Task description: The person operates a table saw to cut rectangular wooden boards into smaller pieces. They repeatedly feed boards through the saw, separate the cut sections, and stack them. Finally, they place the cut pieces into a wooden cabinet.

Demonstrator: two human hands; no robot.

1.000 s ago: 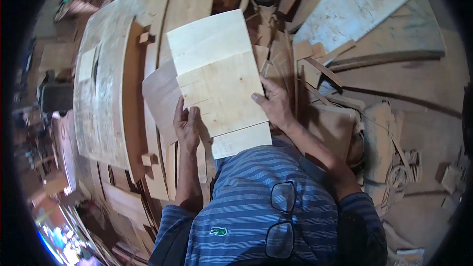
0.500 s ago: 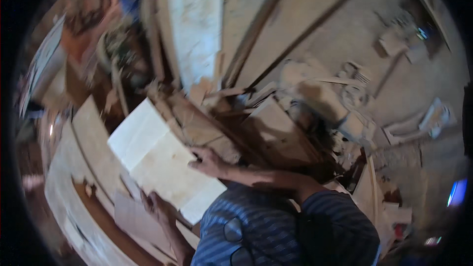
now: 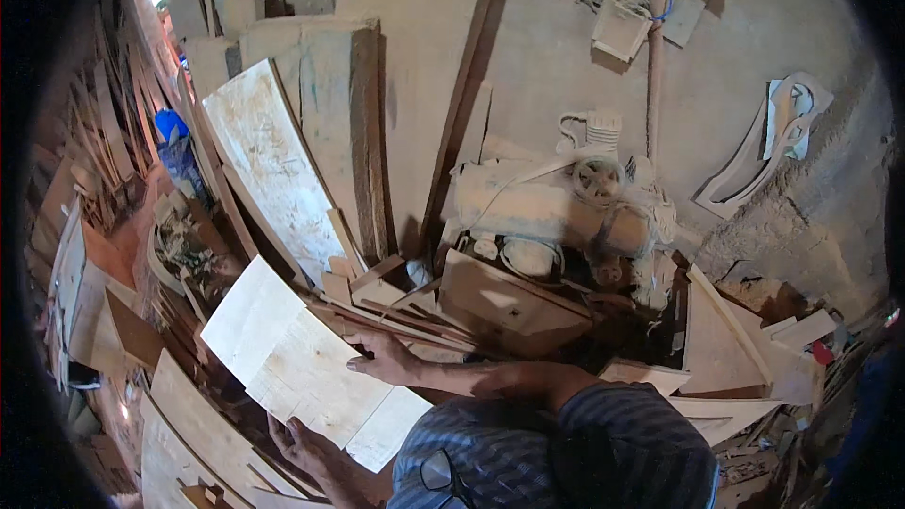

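A pale rectangular wooden board (image 3: 316,363), crossed by seam lines, is held tilted in front of my body. My right hand (image 3: 386,359) grips its far right edge, with the thumb near the top face and the other fingers partly hidden. Along the near left edge, my left hand (image 3: 306,446) holds the board from below, fingers curled up against the rim. One corner of the board comes close to my striped shirt, where a pair of glasses (image 3: 437,473) hangs.
A dust-covered air compressor (image 3: 547,198) stands by the wall beyond scrap wood. Tall planks (image 3: 415,66) and a stained white board (image 3: 273,165) lean at the back. More curved panels (image 3: 203,438) lie at the near left. Offcuts (image 3: 726,339) are piled on the right.
My view has shifted, bringing more of the wall and the compressor into sight, and the blur has gone. Both hands keep hold of the wooden board, which sits slightly lower in the picture.
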